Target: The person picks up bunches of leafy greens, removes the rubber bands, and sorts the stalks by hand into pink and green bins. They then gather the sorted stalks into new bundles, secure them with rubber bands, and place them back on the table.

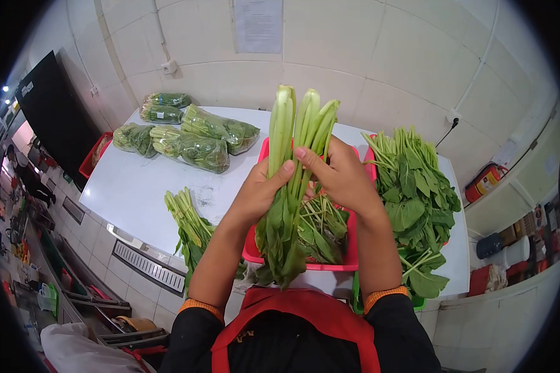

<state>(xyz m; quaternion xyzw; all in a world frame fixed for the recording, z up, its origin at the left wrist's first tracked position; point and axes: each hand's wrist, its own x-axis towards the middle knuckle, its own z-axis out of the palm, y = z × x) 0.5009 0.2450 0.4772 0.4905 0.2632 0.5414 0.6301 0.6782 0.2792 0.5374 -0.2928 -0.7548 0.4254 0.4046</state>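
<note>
My left hand [262, 190] and my right hand [341, 174] are both closed around a bunch of leafy greens [284, 214]. Its thick pale stalks point up and away from me, and the leaves hang down toward my apron. Both thumbs press on the front of the stalks; the other fingers are mostly hidden behind them. Beneath the bunch stands a red basket [353, 245] with loose greens [323, 231] in it. To the left, close to my left forearm, lies a small pile of greens [188, 227] with pale stems.
Several plastic-bagged bundles of greens [196, 149] lie at the back left of the white table [130, 180]. A large heap of greens [410, 193] fills the right side, with a green basket [417, 303] under its near end. A wall stands behind.
</note>
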